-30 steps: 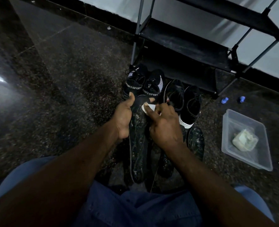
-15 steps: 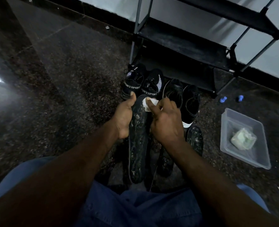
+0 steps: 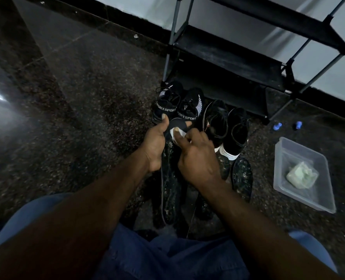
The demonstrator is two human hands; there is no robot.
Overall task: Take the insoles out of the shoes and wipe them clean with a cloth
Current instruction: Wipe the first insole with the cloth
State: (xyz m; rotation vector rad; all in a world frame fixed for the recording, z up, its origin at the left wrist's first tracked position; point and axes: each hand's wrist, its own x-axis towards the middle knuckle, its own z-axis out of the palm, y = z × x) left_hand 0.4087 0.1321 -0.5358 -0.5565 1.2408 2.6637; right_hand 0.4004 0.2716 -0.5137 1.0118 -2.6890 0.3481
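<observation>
Just before the black knit SPORT sneakers (image 3: 177, 107), my left hand (image 3: 154, 144) is gripping the long black speckled insole (image 3: 170, 178). My right hand (image 3: 197, 158) fingers (image 3: 196, 137) are pinching a small white cloth (image 3: 178, 134) onto its toe. I judge I'm risking the limp insole buckling under pressure and the cloth slipping free.

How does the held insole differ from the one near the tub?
The held insole is gripped by the left hand, the right hand pressing a white cloth on its far end; the floor insole lies untouched. The held insole's far end looks clean; the floor insole is speckled throughout. Both are dark.
</observation>
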